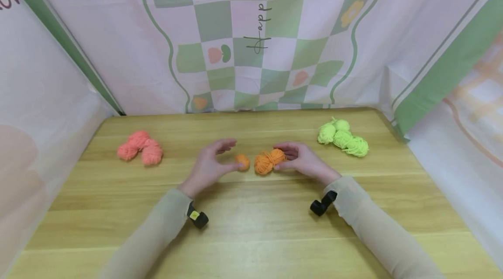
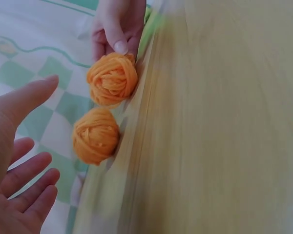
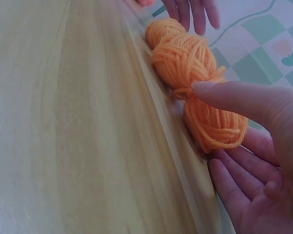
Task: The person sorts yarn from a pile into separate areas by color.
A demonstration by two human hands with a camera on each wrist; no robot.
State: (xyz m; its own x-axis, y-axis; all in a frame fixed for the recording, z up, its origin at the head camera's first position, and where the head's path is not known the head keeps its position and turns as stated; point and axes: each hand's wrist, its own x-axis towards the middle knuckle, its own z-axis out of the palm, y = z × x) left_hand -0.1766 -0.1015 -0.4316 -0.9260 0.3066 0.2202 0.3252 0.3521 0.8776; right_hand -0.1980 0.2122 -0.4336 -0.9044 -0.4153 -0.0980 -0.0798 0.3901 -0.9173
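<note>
An orange yarn bundle point(image 1: 266, 163), pinched at its middle, lies on the table with my right hand point(image 1: 305, 162) around its right end. In the right wrist view the thumb rests on the waist of that bundle point(image 3: 183, 58), and the fingers lie along its far side. Just left of it is a smaller orange yarn ball point(image 1: 243, 162). My left hand point(image 1: 208, 164) is spread beside this ball, thumb near it in the head view. From the left wrist, a gap shows between the fingers and the small ball point(image 2: 95, 136).
Coral-pink yarn balls point(image 1: 140, 147) sit at the back left of the wooden table point(image 1: 251, 235). Several lime-green yarn balls point(image 1: 343, 138) are grouped at the back right. A patterned curtain point(image 1: 214, 21) hangs behind the table's far edge.
</note>
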